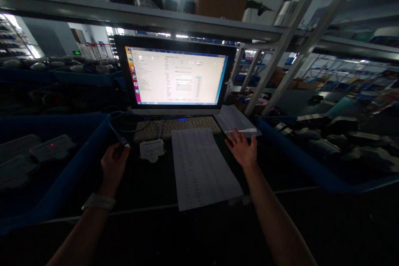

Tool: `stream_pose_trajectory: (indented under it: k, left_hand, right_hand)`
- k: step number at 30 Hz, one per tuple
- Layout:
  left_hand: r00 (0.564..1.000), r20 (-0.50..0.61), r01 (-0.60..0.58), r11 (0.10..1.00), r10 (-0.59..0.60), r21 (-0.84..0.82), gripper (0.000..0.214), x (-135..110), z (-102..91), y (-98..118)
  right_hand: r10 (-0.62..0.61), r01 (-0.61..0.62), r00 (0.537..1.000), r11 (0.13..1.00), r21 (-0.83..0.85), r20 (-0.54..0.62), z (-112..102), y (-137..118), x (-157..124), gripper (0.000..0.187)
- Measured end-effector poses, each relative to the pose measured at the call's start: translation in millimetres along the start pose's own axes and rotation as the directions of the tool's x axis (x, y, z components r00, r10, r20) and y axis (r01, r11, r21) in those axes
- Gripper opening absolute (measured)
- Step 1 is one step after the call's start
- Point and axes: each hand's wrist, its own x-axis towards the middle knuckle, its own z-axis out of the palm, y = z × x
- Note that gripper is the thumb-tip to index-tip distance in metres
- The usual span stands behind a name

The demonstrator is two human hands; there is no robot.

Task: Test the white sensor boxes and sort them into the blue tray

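My left hand is closed around the plug end of a blue cable, just left of a small white device lying on the dark bench. My right hand rests with fingers stretched out over a mouse, mostly hidden beneath it, to the right of the white keyboard. A printed sheet of paper lies between my hands. Behind the keyboard stands a lit monitor showing a software window.
A blue bin at the left holds several white devices, one with a red light. Another blue bin at the right holds dark parts. A metal shelf with a cardboard box runs overhead. More papers lie right of the keyboard.
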Motion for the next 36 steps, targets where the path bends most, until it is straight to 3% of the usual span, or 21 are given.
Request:
stream_pose_trajectory:
  k: [13,16,21,26,31,36]
  left_hand:
    - [0.999,0.003,-0.052,0.998,0.052,0.023,0.029,6.0,2.5,-18.3]
    - [0.999,-0.006,-0.032,0.999,0.032,0.009,0.029,5.8,3.6,-17.0]
    - [0.999,-0.019,-0.025,0.999,0.026,0.02,0.026,4.5,4.7,-12.7]
    - [1.0,-0.017,-0.014,1.0,0.014,0.006,0.026,2.3,2.9,-8.4]
    - [1.0,-0.014,-0.024,0.999,0.025,0.025,0.022,2.7,2.9,-6.6]
    - [1.0,-0.001,-0.006,0.999,0.006,0.038,0.023,3.4,1.3,-8.7]
  right_hand:
    - [0.005,-0.005,1.0,0.999,-0.036,0.008,2.8,1.7,-1.2,0.034]
    - [0.005,-0.007,1.0,0.998,-0.056,-0.023,1.8,2.3,0.0,0.036]
    - [0.018,-0.017,0.999,0.999,-0.035,0.049,2.0,1.8,-0.9,0.035]
    - [0.02,-0.022,1.0,0.998,-0.064,-0.022,3.4,2.2,-1.0,0.035]
    - [0.025,-0.023,0.999,0.999,-0.041,0.045,3.8,3.1,-1.9,0.035]
    - [0.025,-0.026,1.0,0.998,-0.06,-0.016,3.1,4.1,-0.2,0.035]
